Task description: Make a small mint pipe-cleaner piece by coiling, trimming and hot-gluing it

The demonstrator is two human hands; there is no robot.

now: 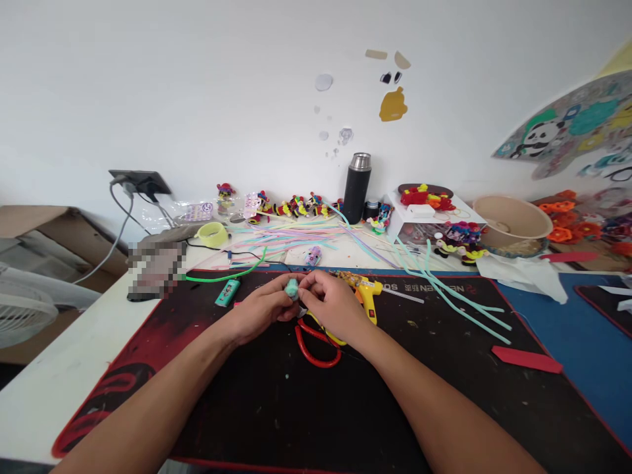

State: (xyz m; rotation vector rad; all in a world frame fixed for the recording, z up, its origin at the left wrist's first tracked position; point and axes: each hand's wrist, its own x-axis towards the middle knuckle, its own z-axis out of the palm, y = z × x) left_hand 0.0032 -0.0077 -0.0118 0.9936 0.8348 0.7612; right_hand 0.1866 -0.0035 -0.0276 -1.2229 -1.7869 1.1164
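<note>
Fingers of the left hand [269,299] and right hand [330,301] pinch a small green piece [291,288] mid-frame; probably light, soft, best gripped by its sides.

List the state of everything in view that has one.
Left hand: closed on teal fuzzy piece
Right hand: fingertips at that piece
Teal fuzzy piece: held off the mat
Vacuum flask: upright, silver top on
Hot glue gun: lying down; power unclear
Red-and-yellow-handled scissors: lying down, blades hidden
Green pipe cleaner: curved
Power strip: plugs in
Beige basin: upright, uncovered
</note>
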